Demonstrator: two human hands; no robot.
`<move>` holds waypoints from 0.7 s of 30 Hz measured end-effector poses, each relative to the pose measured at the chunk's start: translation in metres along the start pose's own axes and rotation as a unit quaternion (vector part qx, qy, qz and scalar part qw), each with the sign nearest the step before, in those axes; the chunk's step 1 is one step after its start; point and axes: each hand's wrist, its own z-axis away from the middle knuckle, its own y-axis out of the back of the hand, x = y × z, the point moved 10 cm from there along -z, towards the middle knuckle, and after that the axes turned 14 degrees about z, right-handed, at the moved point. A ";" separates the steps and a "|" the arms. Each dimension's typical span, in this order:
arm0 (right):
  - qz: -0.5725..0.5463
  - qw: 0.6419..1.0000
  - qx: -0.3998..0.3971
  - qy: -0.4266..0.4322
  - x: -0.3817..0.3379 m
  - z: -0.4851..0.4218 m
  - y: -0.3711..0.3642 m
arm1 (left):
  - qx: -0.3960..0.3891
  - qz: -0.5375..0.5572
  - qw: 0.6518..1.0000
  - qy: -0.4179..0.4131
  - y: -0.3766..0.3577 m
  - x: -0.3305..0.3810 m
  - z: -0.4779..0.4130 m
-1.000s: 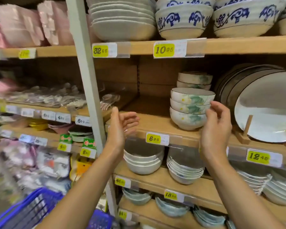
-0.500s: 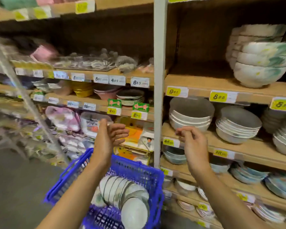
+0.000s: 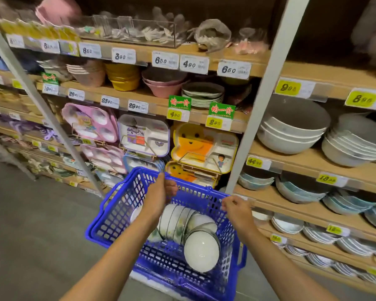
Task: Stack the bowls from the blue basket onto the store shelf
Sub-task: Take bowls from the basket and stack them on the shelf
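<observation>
The blue plastic lattice basket [image 3: 115, 216] stands low in the aisle, directly in front of the wooden store shelf [image 3: 304, 158] and beside the shelf's white metal upright [image 3: 267, 94].

Basket contents:
- A row of white ceramic bowls with green leaf markings [image 3: 176, 218] stands on edge, nested one against the next, along the middle of the basket.
- The nearest bowl of the row [image 3: 201, 250] faces the camera with its plain white surface.
- All visible bowls lie below the basket rim.

Hand state:
- The left hand [image 3: 161, 195] hangs over the far half of the basket, above the row of bowls. Its fingers are loosely curled and hold nothing.
- The right hand [image 3: 237, 210] is at the basket's right rim, fingers curled downward. Whether it touches or grips the rim cannot be told.

Shelf contents, right bay:
- A stack of large grey-white bowls [image 3: 291, 131], with a second stack of shallower grey-white bowls [image 3: 354, 146] beside it.
- On the level below, stacks of pale blue bowls [image 3: 302, 190].

Shelf contents, left bay:
- A clear acrylic box [image 3: 128, 29] on the top level; its small contents are too blurred to identify.
- Nested yellow bowls [image 3: 123, 78], nested pink bowls [image 3: 163, 84] and a stack of pale plates [image 3: 202, 95], side by side on one level.
- Divided plastic meal trays standing on edge on the level below: pink [image 3: 89, 122], white with purple trim [image 3: 143, 135] and yellow [image 3: 204, 146].
</observation>
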 end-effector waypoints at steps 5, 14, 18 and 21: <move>0.052 0.991 -0.089 -0.086 0.048 -0.030 -0.052 | 0.008 -0.101 0.994 0.048 0.011 -0.029 -0.027; 0.159 0.935 -0.186 -0.257 0.140 -0.015 -0.135 | -0.021 -0.295 0.934 0.200 0.030 -0.143 -0.080; 0.180 0.933 -0.162 -0.267 0.166 -0.011 -0.142 | -0.135 -0.414 0.867 0.242 0.026 -0.217 -0.089; 0.193 0.930 -0.112 -0.292 0.180 -0.012 -0.146 | -0.179 -0.456 0.819 0.298 0.029 -0.268 -0.088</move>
